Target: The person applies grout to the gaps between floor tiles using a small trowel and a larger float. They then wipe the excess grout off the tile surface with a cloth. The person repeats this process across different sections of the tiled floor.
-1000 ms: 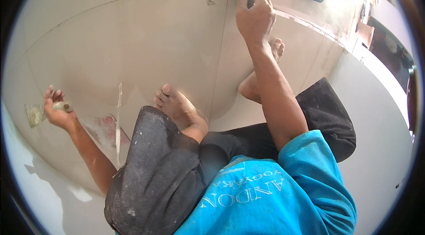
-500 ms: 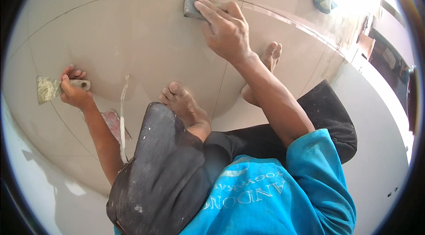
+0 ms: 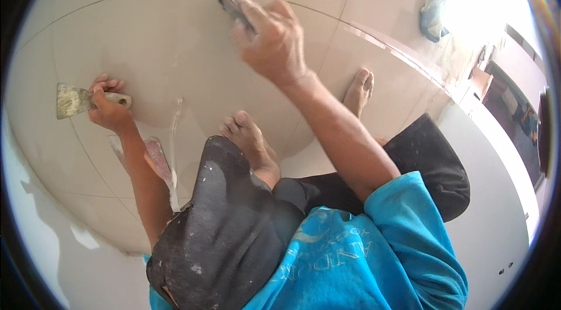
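Note:
My left hand (image 3: 110,110) is closed around the handle of a putty knife (image 3: 73,100), held low over the tiles at the left. Pale, dried-looking paste coats its wide blade. Farther off, near the top middle, my right hand (image 3: 273,44) grips a grey flat-bladed scraper (image 3: 234,11). The scraper is tilted, its end at the dark joint between floor tiles (image 3: 193,35). My fingers and palm hide most of its handle, and the hand is a little blurred.
My bare feet stand on the tiles, the left foot (image 3: 254,143) in the middle. Beside my left forearm lie a flat pinkish piece (image 3: 156,155) and a whitish strip (image 3: 174,152). A crumpled bag-like bundle (image 3: 435,6) lies at the far right. White walls (image 3: 491,175) rise at both sides.
My right hand has shifted left along the joint and turned the scraper up on a steeper angle. The dark grey paste seen beyond it no longer shows. My left hand keeps its hold.

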`<state>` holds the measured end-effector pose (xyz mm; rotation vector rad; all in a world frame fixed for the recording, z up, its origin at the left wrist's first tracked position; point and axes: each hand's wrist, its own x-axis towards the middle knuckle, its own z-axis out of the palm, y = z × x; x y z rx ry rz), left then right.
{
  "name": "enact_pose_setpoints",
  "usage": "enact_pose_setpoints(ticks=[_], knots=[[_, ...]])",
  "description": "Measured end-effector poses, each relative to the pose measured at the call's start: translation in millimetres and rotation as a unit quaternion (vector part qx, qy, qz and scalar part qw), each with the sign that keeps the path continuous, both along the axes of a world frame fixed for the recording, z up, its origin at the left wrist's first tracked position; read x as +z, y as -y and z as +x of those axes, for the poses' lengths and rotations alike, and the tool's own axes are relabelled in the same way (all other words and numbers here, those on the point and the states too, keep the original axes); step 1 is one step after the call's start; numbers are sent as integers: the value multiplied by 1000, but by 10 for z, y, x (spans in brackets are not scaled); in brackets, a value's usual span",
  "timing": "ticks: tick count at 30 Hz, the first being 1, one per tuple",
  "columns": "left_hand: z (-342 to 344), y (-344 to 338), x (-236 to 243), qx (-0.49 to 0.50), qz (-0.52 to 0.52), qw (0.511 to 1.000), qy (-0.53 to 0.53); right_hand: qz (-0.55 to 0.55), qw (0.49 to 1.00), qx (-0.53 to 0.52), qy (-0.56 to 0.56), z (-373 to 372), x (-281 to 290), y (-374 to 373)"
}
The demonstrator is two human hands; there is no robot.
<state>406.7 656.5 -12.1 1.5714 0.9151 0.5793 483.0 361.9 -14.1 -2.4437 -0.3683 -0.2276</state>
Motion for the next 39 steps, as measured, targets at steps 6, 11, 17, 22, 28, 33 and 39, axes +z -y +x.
enact_pose_setpoints(ticks=[6,11,17,22,28,33,39], knots=[[35,-18,38,-7,3,999,-34,-30,988,132,79,332,85,-63],[42,-34,22,-11,-1,1000,2,-17,989,127,78,424,106,-390],[8,-42,12,1,-30,1000,6,4,981,181,69,586,57,-945],[-5,-82,-18,-7,-67,997,34,27,971,221,89,778,109,-1502],[-41,-102,-60,-31,-63,996,46,12,952,294,84,921,93,-1969],[-72,-85,-69,-1,-99,992,80,62,920,322,215,984,34,-2400],[-92,-90,-80,-8,-90,992,92,-11,938,314,145,1127,69,-2830]])
